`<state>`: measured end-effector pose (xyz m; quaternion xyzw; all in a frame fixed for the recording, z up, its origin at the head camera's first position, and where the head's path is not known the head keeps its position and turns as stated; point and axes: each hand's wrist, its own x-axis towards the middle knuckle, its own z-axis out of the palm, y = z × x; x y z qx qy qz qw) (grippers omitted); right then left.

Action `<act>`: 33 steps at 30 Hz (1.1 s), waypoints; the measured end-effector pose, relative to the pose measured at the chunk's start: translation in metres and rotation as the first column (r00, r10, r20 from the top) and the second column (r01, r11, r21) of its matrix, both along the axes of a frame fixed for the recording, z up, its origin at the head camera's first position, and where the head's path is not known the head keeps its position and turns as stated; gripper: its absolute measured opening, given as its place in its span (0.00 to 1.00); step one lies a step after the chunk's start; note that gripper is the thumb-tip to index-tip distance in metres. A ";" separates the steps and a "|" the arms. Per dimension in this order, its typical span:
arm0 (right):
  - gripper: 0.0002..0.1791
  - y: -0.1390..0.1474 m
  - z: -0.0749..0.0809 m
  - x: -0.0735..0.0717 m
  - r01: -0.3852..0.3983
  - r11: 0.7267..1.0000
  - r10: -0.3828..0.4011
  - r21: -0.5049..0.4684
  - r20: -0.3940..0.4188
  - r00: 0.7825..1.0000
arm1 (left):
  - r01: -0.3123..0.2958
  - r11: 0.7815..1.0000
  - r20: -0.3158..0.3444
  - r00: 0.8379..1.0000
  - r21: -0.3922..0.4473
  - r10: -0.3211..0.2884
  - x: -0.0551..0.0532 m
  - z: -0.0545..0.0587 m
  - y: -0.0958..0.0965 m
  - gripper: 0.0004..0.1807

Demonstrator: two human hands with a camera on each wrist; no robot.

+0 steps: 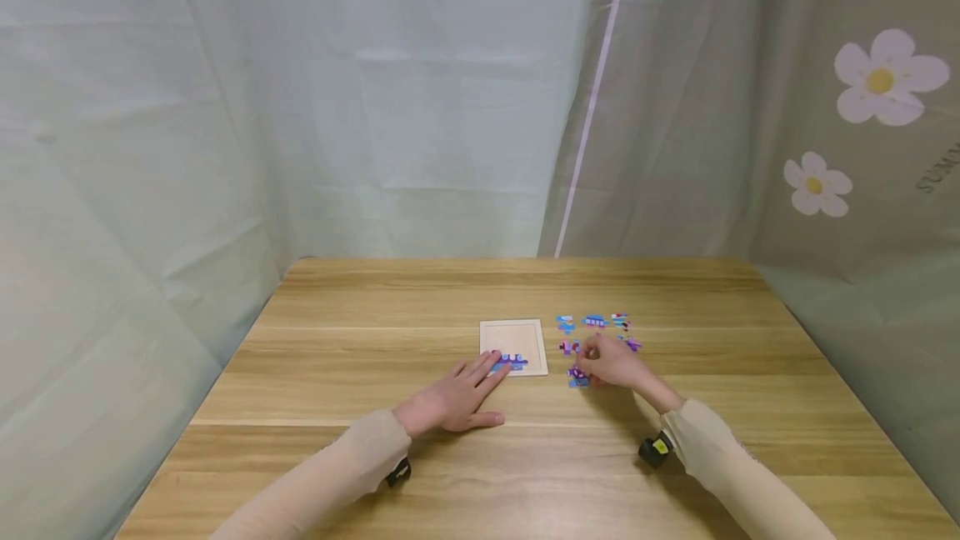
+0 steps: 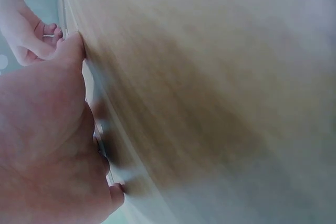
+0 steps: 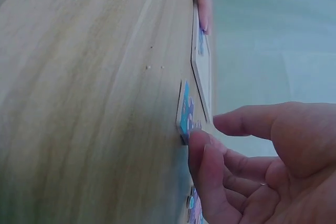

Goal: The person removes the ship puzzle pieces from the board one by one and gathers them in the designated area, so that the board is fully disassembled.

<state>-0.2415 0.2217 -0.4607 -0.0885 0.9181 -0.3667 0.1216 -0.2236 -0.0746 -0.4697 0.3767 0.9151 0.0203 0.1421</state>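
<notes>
A square wooden puzzle tray [image 1: 534, 340] lies on the table with joined purple and blue pieces [image 1: 516, 361] along its near side. My left hand [image 1: 459, 398] lies spread at its near left corner, fingertips on those pieces. To the right of the tray, my right hand [image 1: 613, 362] bends over a loose purple and blue jigsaw piece [image 3: 186, 109]. In the right wrist view, its fingertips [image 3: 196, 139] are right at the piece's edge, while the thumb [image 3: 236, 120] stands apart from it. The piece lies low at the table.
More loose jigsaw pieces lie around the right hand, among them a blue one [image 1: 566, 324], one with windows [image 1: 596, 321] and another at the far right [image 1: 620, 321]. The wooden table [image 1: 375, 298] ends at hanging pale curtains [image 1: 435, 107].
</notes>
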 end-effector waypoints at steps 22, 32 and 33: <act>0.05 -0.025 -0.002 -0.011 -0.112 0.993 0.109 -0.025 -0.099 0.989 | 0.011 1.000 -0.003 1.000 0.003 -0.011 -0.001 -0.001 -0.002 0.44; 0.03 -0.040 -0.004 -0.016 -0.228 0.973 0.218 -0.043 -0.173 0.961 | 0.011 1.000 0.010 1.000 0.006 -0.011 0.000 0.002 -0.001 0.44; 0.03 -0.042 -0.004 -0.016 -0.238 0.971 0.228 -0.037 -0.182 0.956 | 0.008 1.000 0.012 1.000 0.005 -0.008 0.000 0.001 -0.001 0.45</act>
